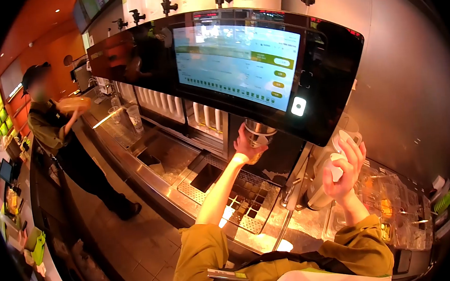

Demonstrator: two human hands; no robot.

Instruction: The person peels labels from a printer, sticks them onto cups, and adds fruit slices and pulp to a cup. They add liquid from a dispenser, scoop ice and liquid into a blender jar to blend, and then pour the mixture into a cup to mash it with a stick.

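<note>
My left hand (248,148) reaches forward beneath the black machine with the lit screen (238,62). Its fingers are wrapped round a metal cup (259,132), which is partly hidden by the machine's lower edge. On the right, my right hand (346,166) is closed on the white handle (336,168) of a pale, translucent jug (318,194). The jug stands close to the steel wall, and my fingers cover part of it. Below my left forearm lies a perforated steel drip tray (250,224) with square openings.
Clear lidded containers (394,207) with food inside sit at the right. Plastic cups (135,119) stand on the counter farther left. A co-worker (59,119) in a dark apron stands in the aisle, hands raised near a round brownish item (74,104).
</note>
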